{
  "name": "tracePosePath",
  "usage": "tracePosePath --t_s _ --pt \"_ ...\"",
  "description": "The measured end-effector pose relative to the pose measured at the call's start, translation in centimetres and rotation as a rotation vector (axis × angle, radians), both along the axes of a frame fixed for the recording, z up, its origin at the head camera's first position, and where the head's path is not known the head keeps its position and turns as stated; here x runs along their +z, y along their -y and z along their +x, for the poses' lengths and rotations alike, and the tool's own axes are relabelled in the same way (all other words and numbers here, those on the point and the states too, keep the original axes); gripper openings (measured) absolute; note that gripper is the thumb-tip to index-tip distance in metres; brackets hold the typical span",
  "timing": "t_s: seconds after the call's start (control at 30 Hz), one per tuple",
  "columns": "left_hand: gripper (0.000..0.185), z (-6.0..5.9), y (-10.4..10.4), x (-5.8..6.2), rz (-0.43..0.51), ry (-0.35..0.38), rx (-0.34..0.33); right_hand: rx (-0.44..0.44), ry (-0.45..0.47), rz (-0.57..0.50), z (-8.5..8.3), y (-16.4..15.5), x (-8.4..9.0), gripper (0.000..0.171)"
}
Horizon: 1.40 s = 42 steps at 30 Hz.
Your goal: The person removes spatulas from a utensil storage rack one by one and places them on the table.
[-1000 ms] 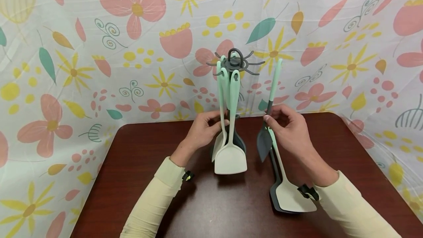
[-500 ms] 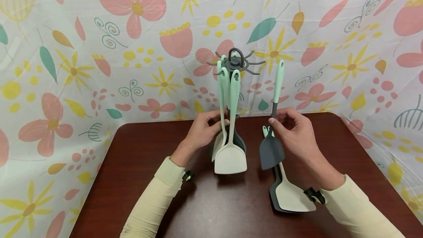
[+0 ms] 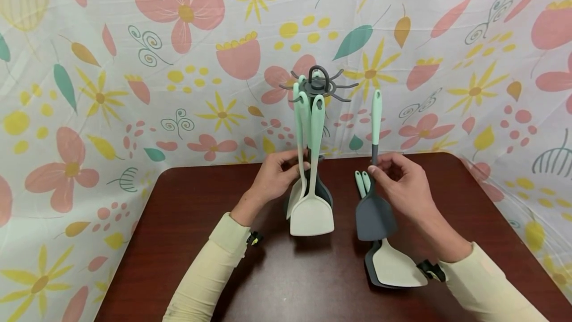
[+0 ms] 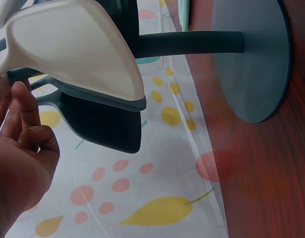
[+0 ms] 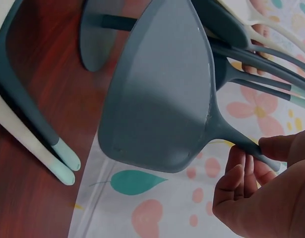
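In the head view, my right hand pinches the dark shaft of a grey spatula with a mint handle. The spatula hangs upright, blade down, to the right of a dark utensil stand. My left hand grips the stand's post behind pale utensil shafts. Several mint-handled utensils hang on the stand, among them a cream spatula in front and dark ones behind. Hooks on the stand's right side carry nothing. The right wrist view shows the thumb and fingers on the grey spatula's shaft.
A cream spatula lies overlapping a dark utensil on the brown table, below the held spatula. The stand's round base rests on the table. A flowered cloth hangs behind the table's back edge.
The right hand has moved slightly right and down with the grey spatula, whose blade has turned to face the camera. The left hand and stand have stayed put.
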<state>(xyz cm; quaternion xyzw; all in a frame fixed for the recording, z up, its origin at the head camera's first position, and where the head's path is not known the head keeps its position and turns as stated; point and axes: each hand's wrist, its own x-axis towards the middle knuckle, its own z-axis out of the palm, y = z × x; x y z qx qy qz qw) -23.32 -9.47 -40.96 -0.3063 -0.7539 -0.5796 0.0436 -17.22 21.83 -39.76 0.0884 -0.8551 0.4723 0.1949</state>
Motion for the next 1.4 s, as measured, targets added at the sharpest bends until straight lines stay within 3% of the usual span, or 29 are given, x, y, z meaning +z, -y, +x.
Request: tracePosePath --t_s 0.7,1.4 --pt "0.028 -0.1 0.0 0.1 -0.006 -0.008 0.006 -0.042 0.047 0.111 0.6 -2.4 -1.9 0.012" --pt "0.027 -0.1 0.0 0.1 -0.014 -0.013 0.012 -0.055 0.174 0.229 1.3 -4.5 -3.6 0.016"
